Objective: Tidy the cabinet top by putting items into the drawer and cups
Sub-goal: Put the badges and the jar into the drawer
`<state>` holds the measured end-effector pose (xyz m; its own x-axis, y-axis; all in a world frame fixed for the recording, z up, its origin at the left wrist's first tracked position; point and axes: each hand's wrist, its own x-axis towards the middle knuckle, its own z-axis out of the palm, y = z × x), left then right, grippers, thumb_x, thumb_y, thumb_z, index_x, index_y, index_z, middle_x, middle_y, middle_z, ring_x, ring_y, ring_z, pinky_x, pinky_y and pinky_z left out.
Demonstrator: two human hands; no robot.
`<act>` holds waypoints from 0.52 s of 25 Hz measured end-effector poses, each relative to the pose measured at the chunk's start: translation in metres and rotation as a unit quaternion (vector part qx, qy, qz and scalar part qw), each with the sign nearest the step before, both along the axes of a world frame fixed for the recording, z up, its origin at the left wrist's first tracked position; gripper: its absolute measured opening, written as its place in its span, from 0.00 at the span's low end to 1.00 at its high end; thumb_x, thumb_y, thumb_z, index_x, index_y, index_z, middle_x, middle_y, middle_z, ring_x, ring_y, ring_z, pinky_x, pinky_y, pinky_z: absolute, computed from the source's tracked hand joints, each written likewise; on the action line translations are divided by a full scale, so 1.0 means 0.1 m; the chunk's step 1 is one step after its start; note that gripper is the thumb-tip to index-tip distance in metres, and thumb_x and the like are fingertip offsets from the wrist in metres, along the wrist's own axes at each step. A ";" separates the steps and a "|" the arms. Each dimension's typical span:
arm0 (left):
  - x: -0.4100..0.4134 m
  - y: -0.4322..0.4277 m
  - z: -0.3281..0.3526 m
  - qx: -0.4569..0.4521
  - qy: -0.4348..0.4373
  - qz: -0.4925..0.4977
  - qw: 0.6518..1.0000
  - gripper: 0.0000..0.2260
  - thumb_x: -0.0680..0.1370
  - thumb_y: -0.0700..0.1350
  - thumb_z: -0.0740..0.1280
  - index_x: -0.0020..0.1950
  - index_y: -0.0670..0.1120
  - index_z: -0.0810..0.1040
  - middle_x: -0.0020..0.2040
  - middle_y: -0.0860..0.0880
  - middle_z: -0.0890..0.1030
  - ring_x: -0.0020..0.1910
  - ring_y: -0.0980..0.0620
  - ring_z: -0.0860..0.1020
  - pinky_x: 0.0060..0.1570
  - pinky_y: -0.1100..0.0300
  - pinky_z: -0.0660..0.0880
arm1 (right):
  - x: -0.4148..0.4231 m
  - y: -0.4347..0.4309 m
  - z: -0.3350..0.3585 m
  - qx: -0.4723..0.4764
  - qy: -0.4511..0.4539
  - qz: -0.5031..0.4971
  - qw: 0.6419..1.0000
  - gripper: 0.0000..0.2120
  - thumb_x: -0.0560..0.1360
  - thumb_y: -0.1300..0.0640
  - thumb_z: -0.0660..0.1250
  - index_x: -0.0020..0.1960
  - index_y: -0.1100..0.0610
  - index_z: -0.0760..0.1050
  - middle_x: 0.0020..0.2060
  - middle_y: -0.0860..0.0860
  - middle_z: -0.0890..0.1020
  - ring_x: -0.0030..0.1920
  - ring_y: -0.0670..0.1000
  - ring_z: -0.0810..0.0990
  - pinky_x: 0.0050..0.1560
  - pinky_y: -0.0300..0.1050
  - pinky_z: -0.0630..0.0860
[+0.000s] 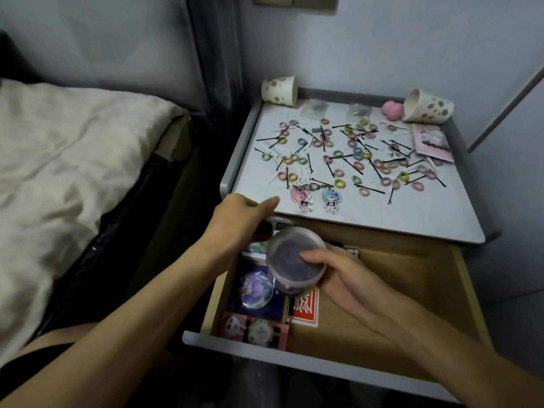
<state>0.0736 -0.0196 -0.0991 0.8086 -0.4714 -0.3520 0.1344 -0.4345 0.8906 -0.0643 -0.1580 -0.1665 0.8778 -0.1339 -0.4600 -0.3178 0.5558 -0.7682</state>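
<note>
Right hand [338, 275] holds round tub [294, 260] above open drawer [412, 275].

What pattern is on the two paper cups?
White paper cups with brown and tan dots, seen in the head view.

Hardly any writing can be read here. The one sign of script is a large white character, apparently Chinese, printed on the red box [306, 308] lying in the open drawer [412, 290]; it is partly covered and too blurred to make out. The pink packet [432, 142] on the cabinet top [412, 213] shows only an unreadable pattern.
</note>
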 end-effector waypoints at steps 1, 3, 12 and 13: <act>0.05 0.02 -0.01 0.007 -0.041 0.009 0.999 0.11 0.77 0.47 0.71 0.44 0.39 0.84 0.41 0.43 0.85 0.41 0.47 0.85 0.49 0.49 0.82 | -0.03 0.00 -0.02 -0.015 0.016 0.012 1.000 0.27 0.67 0.58 0.75 0.64 0.64 0.75 0.59 0.62 0.81 0.62 0.59 0.79 0.65 0.55 0.73; 0.17 0.10 0.01 -0.006 -0.063 0.024 0.998 0.02 0.75 0.38 0.72 0.46 0.41 0.84 0.44 0.44 0.85 0.44 0.48 0.84 0.52 0.49 0.81 | -0.07 -0.01 -0.08 -0.095 0.068 0.029 0.993 0.31 0.63 0.52 0.80 0.62 0.60 0.76 0.57 0.59 0.82 0.58 0.56 0.81 0.57 0.51 0.77; 0.38 0.22 0.07 0.029 -0.063 -0.002 0.998 0.17 0.73 0.36 0.73 0.62 0.41 0.78 0.50 0.41 0.83 0.45 0.49 0.84 0.46 0.57 0.82 | 0.25 0.32 -0.36 -0.157 0.129 0.091 0.975 0.28 0.66 0.46 0.77 0.61 0.57 0.76 0.56 0.53 0.82 0.59 0.52 0.80 0.62 0.49 0.74; 0.38 0.24 0.08 0.057 -0.114 -0.007 0.992 0.16 0.74 0.38 0.73 0.61 0.42 0.80 0.51 0.42 0.83 0.46 0.49 0.84 0.44 0.60 0.81 | 0.25 0.36 -0.40 -0.177 0.128 0.106 0.970 0.25 0.68 0.46 0.75 0.61 0.56 0.77 0.55 0.52 0.83 0.58 0.50 0.80 0.59 0.47 0.74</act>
<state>0.1120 0.0042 -0.0911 0.8671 -0.4507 -0.2121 -0.0721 -0.5348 0.8419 -0.0391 -0.1217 -0.2062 0.7662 -0.1530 -0.6241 -0.6010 0.1727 -0.7803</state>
